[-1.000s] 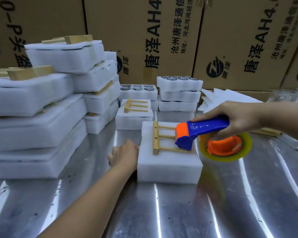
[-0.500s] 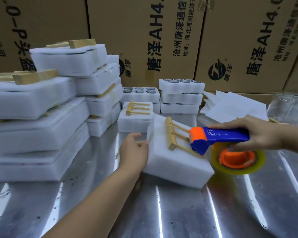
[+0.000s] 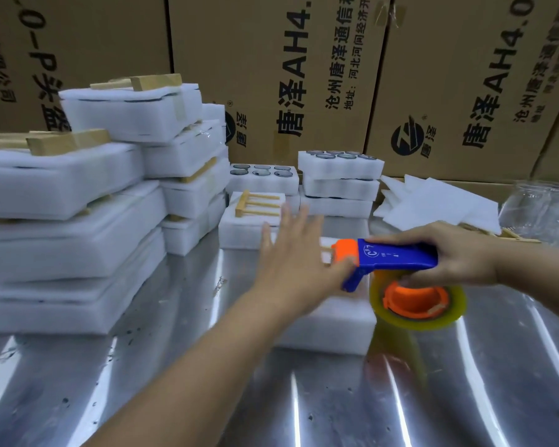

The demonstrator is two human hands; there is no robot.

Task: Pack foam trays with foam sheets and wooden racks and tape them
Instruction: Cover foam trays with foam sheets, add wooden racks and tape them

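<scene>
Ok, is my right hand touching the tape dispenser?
Touching. The head view shows the right hand gripping the tape dispenser by its blue handle, with no gap between them.

Shiny metal table (image 3: 336, 408) w/ glare streaks; printed cardboard cartons (image 3: 271, 75) behind (stacked wall-like)

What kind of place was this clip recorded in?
Probably a packing station in a warehouse or small factory: printed brown cardboard cartons standing behind a shiny metal worktable, piles of white foam trays, and a blue-and-orange tape dispenser in the right hand.
</scene>
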